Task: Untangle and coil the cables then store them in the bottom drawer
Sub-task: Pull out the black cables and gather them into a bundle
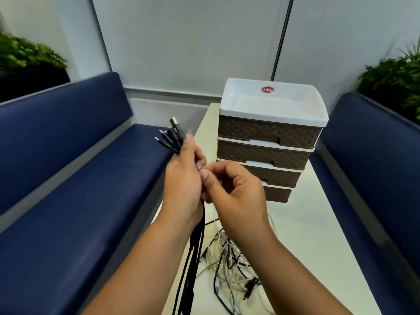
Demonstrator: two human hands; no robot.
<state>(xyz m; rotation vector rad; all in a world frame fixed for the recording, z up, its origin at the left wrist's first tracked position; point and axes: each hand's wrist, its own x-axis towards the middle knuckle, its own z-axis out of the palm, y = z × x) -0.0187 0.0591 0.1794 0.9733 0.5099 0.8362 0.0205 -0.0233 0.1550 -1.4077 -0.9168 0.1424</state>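
A bundle of black cables [195, 246] is gripped in the left hand [183, 178], which is held up to the left of the drawer unit [268, 142]. Several black plugs with silver tips [171, 135] are fanned out above the fist, and the cords are seen hanging straight down past the wrist toward the near edge of the desk [318, 235]. The left hand is closed around the bundle, the fingers wrapped tight.

The right hand [236, 192] is raised just beside the left, in front of the lower drawers of the unit. Its fingers are curled and its thumb and forefinger are pressed together at the bundle; exactly which cord is pinched cannot be told.

Below the hands, in front of the drawer unit, a loose tangle of white and black cables [229, 264] is spread on the pale desk.

The drawer unit is made of four brown woven-pattern drawers under a white tray top with a red label [267, 89]. The bottom drawer [278, 193] is partly hidden behind the right hand.
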